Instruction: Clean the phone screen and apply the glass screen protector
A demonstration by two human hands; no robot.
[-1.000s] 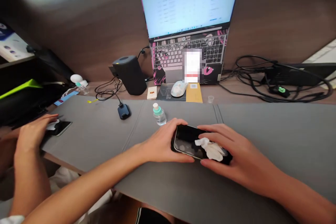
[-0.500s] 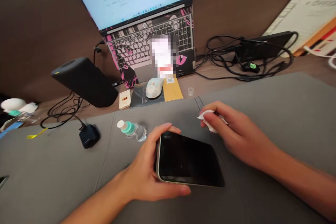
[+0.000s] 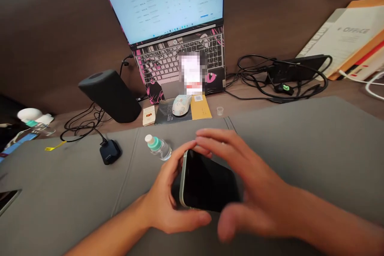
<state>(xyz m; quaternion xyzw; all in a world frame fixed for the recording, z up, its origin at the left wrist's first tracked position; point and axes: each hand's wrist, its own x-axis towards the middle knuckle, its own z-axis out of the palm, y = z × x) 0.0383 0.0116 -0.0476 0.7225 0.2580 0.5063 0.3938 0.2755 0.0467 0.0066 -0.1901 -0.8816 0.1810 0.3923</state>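
Note:
A black-screened phone [image 3: 207, 184] with a pale rim is tipped up on its long edge above the grey mat [image 3: 315, 140]. My left hand [image 3: 163, 204] grips its left end, thumb under the lower edge and fingers behind the top. My right hand [image 3: 258, 192] reaches over the phone's right part with fingers stretched out and apart, thumb low near the bottom edge; it is smeared by motion and covers that end of the phone. No white wipe shows in it. A small clear bottle [image 3: 159, 147] with a teal collar lies just left of the phone.
An open laptop [image 3: 177, 56] stands at the back with a mouse [image 3: 181, 105] before it. A dark cylinder speaker [image 3: 111, 94] and small black box [image 3: 110, 152] with cables are at left. Tangled cables [image 3: 270, 80] and books [image 3: 345, 44] are at right. Another phone [image 3: 7, 199] is at the left edge.
My right hand lifted the white wipe off the screen, drew it away to the right, then came back over the phone without it showing. My left hand tilted the phone up. The view shifted right.

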